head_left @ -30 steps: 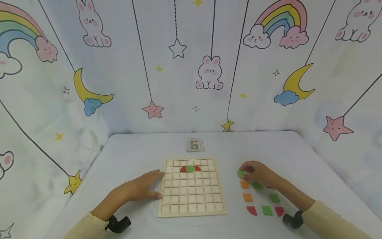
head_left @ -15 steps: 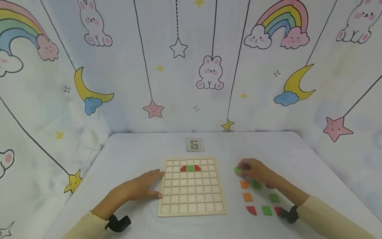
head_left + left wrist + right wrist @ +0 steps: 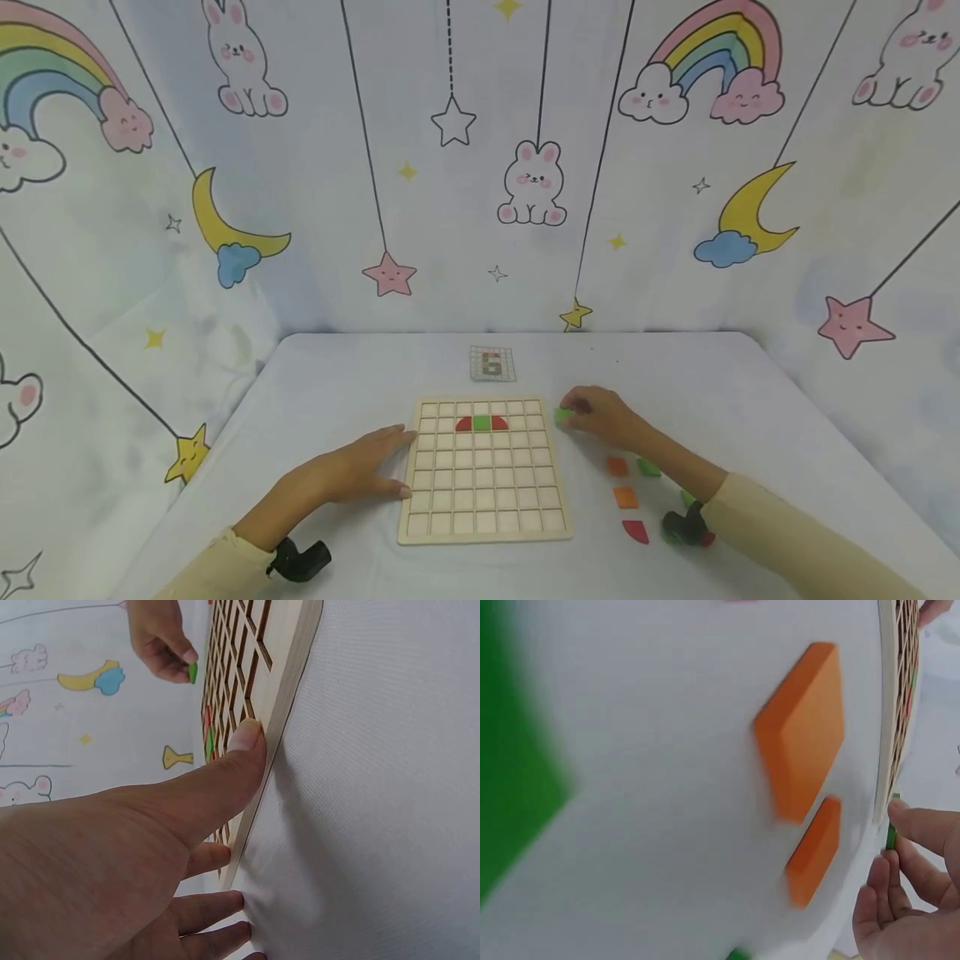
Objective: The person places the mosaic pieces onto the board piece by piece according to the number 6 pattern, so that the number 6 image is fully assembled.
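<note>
A wooden grid board [image 3: 486, 458] lies on the white table. In one of its upper rows sit a red quarter-round tile [image 3: 464, 425], a green square tile [image 3: 482, 423] and another red tile [image 3: 499, 424], side by side. My left hand [image 3: 352, 475] rests at the board's left edge, its thumb [image 3: 246, 736] on the rim and its fingers extended, as the left wrist view shows. Between thumb and fingers my right hand [image 3: 603, 417] pinches a green square tile [image 3: 892, 834], just off the board's upper right edge.
Right of the board lie orange tiles [image 3: 626, 498], a green tile [image 3: 648, 467] and a red quarter-round tile [image 3: 635, 532]. My right forearm and its black wrist camera [image 3: 684, 527] partly cover others. A small printed grid card [image 3: 492, 364] lies behind the board.
My right hand has lifted the green tile from the loose tiles and carried it left, up to the board's right edge. The left hand stays where it was.
</note>
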Demonstrator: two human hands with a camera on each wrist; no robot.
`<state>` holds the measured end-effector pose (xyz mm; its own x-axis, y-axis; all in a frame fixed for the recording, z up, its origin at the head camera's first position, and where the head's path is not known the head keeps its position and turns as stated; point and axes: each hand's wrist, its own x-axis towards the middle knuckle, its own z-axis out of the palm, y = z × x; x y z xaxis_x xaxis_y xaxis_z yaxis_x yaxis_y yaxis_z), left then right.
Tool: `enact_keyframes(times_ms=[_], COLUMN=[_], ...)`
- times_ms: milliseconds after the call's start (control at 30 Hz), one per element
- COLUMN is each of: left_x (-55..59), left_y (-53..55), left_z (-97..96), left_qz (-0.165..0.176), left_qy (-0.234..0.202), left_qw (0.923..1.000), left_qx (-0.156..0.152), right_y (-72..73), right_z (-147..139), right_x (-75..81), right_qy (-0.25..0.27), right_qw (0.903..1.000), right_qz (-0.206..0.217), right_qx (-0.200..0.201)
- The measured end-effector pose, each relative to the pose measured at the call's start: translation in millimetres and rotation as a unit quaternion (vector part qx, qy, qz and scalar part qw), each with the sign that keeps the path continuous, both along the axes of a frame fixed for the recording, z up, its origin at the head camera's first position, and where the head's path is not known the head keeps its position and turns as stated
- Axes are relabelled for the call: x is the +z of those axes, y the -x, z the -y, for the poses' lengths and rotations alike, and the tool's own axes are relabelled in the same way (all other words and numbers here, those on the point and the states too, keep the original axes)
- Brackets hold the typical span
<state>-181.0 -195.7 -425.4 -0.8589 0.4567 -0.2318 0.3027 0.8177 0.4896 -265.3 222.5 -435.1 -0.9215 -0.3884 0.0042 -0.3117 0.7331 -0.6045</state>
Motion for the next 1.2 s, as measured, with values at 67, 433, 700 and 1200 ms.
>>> enact_keyframes(times_ms=[67, 433, 700, 1200], left_x=[0.1, 3.9, 4.9, 1.4], left_y=[-0.5, -2.1, -2.5, -1.1], left_z=[0.2, -1.2, -2.4, -0.2], left_qz=[0.001, 0.005, 0.005, 0.005], left_qy=[-0.002, 0.006, 0.003, 0.004], left_qw=[1.0, 1.0, 1.0, 1.0], left_qx=[0.001, 0.004, 0.006, 0.006], right_y=[-0.1, -3.1, -6.9, -14.2], right_z=[10, 63, 101, 140], right_x=[1.4, 5.8, 3.7, 0.0], right_qy=[0.0, 0.008, 0.036, 0.009], right_qw=[1.0, 0.9996, 0.999, 0.9909], right_qz=[-0.001, 0.016, -0.004, -0.057], right_qx=[-0.004, -0.021, 0.024, 0.121])
